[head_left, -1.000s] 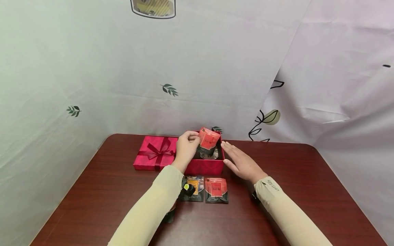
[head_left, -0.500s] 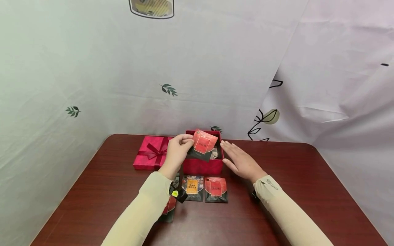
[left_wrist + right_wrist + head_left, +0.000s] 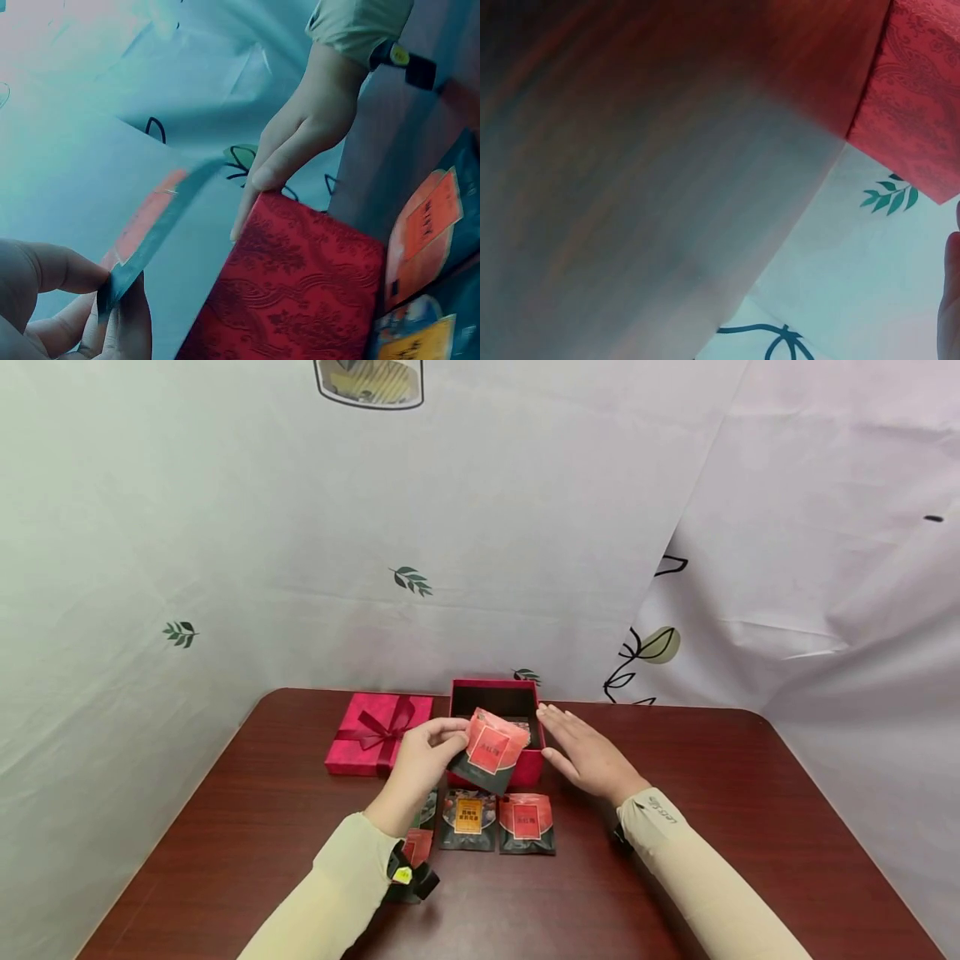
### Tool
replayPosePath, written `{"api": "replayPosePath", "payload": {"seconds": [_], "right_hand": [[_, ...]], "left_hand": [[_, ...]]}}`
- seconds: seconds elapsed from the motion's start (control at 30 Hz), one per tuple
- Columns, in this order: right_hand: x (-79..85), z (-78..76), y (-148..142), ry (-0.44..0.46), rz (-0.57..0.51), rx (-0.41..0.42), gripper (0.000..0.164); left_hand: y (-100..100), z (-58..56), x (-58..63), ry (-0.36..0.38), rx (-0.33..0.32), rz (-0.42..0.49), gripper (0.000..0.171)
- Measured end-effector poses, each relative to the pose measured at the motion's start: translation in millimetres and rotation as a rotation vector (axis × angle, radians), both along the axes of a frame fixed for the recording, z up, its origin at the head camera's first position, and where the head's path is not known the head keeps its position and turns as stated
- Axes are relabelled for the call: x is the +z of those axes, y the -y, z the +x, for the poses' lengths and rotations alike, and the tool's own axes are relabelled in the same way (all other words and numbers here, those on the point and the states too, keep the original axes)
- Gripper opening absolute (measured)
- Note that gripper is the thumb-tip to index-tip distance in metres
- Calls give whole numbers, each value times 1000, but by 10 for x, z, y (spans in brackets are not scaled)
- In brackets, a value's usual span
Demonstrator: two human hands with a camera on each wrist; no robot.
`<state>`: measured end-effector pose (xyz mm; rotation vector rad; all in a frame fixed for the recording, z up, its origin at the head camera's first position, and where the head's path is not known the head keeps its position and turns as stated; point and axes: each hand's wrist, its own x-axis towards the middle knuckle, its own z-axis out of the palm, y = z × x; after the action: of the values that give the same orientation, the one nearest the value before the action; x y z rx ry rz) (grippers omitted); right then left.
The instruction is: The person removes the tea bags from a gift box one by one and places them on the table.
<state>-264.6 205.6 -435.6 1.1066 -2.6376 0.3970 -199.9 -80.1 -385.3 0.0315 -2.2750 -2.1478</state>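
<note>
Between thumb and fingers, my left hand (image 3: 423, 764) pinches a red and black sachet (image 3: 491, 750) by its left edge. The sachet hangs tilted in front of the red gift box (image 3: 528, 767), whose top is uncovered. In the left wrist view the same sachet (image 3: 154, 225) appears nearly edge-on. My right hand (image 3: 588, 752) lies with straight fingers against the right side of the box. A pale patterned item (image 3: 522, 727) shows inside the box, mostly hidden behind the sachet.
A red lid with a ribbon bow (image 3: 382, 731) lies left of the box. In front are a black sachet with an orange label (image 3: 468, 820) and another red sachet (image 3: 527, 823). More sachets (image 3: 417, 845) are partly under my left wrist. A white printed curtain stands behind the table.
My left hand has drawn the sachet up out of the box, then left and toward me, to hang before the front wall. The right hand has stayed at the box's side.
</note>
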Motion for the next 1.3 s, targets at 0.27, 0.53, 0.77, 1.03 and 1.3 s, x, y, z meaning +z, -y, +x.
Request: {"api": "replayPosePath", "payload": {"seconds": [0.27, 0.53, 0.77, 1.03, 1.3], "right_hand": [[-16, -1, -3, -2, -11, -1, 62], [-9, 6, 9, -2, -21, 3, 62], [-2, 8, 5, 6, -22, -2, 63], [5, 15, 0, 22, -17, -11, 63], [2, 12, 0, 17, -27, 0, 62]], "left_hand": [[92, 148, -111, 63, -27, 2, 24], [162, 242, -284, 78, -52, -20, 24], [197, 277, -426, 121, -56, -46, 17], [272, 312, -487, 134, -100, -44, 17], [341, 319, -568, 182, -187, 0, 22]]}}
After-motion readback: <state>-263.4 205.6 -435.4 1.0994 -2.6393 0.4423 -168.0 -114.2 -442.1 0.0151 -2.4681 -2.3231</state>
